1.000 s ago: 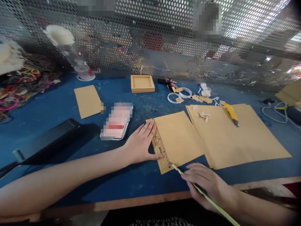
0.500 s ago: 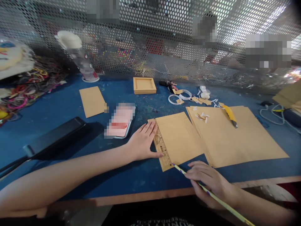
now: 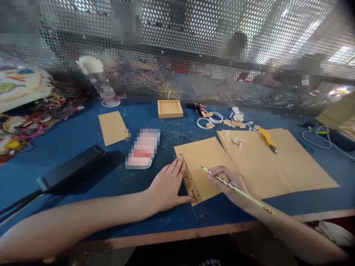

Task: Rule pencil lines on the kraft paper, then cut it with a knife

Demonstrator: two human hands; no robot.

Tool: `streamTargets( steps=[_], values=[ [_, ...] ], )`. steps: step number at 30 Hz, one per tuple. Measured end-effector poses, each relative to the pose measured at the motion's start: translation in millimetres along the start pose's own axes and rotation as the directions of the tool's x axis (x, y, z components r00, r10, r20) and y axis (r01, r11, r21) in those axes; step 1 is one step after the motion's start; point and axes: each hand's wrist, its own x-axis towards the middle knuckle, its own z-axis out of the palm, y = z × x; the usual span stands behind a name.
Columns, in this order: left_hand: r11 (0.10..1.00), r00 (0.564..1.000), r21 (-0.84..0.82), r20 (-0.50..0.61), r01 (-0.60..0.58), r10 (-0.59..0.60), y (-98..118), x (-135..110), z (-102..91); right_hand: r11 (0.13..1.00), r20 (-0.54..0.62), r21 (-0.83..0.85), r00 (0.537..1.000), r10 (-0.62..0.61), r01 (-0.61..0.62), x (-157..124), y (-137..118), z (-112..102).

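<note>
Blue tabletop (image 3: 166, 223) extended before a perforated metal screen (image 3: 155, 44); toward the left, the left hand (image 3: 168, 183) lay flat, fingers spread without gripping, on a clear ruler (image 3: 191, 188), which had slid until its end overhung the near edge of the cardboard sheet (image 3: 205, 155). At right, the right hand (image 3: 233, 179), pinching a pencil (image 3: 249, 197), had left the ruler's end for the sheet's middle, suggesting that marking had paused while the ruler was repositioned.

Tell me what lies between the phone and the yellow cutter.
In the head view, going from the phone to the yellow cutter: blue table, the smaller brown sheet, then the large brown sheets with small white scraps on top.
</note>
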Motion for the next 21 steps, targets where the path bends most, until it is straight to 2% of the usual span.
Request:
streamTargets(
  steps=[5,10,21],
  values=[
    [0.999,0.999,-0.002,0.028,-0.035,0.035,11.2,-5.9,2.3,0.994,-0.032,0.109,0.999,0.032,-0.028,2.0,6.9,10.5],
    [0.998,0.999,-0.015,0.003,-0.054,0.054,17.3,-10.3,6.6,0.987,0.012,0.117,0.994,0.109,-0.11,-2.5,15.6,14.2],
    [0.996,0.995,-0.037,0.051,-0.08,0.082,26.4,-16.1,3.5,0.952,0.071,0.285,0.993,0.092,-0.109,-3.2,17.2,18.8]
  ],
)
